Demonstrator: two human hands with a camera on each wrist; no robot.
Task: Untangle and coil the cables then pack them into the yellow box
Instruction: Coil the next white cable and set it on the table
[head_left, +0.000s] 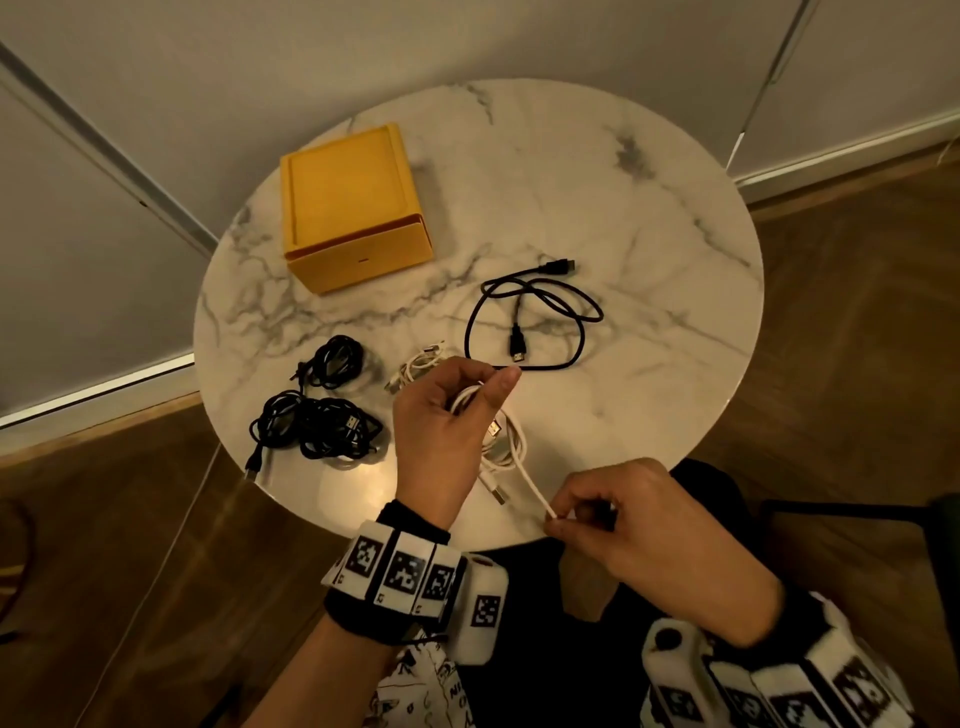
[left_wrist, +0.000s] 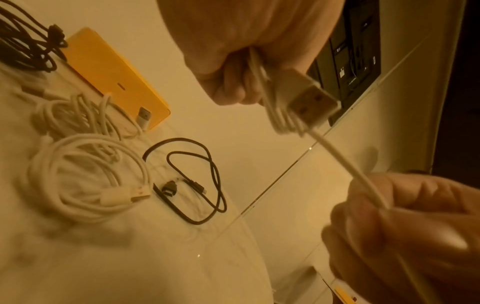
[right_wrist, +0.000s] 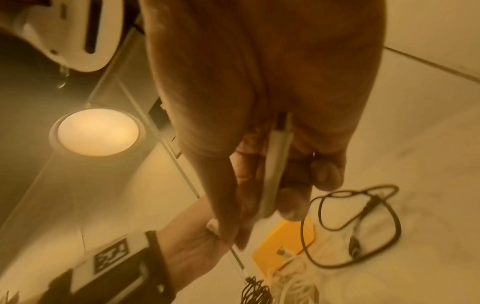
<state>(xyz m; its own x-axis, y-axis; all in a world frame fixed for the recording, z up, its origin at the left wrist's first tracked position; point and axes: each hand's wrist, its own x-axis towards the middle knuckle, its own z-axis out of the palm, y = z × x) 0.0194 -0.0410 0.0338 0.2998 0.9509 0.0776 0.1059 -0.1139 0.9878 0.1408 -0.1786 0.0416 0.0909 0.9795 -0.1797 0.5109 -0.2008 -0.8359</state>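
Observation:
My left hand (head_left: 457, 400) grips loops of a white cable (head_left: 511, 441) above the near part of the round marble table (head_left: 649, 208); its USB plug (left_wrist: 311, 100) sticks out by the fingers. My right hand (head_left: 582, 519) pinches the same white cable's free end (right_wrist: 275, 160) near the table's front edge, the strand taut between both hands. The yellow box (head_left: 353, 208) stands at the back left. A loose black cable (head_left: 530, 317) lies in the middle. Two black bundles (head_left: 317, 421) and a white bundle (head_left: 421, 364) lie at the left.
Another coiled white cable (left_wrist: 85, 176) lies on the table below my left hand. Wooden floor surrounds the table, with a white wall and sliding-door rails behind. A dark chair edge (head_left: 857, 519) sits at the near right.

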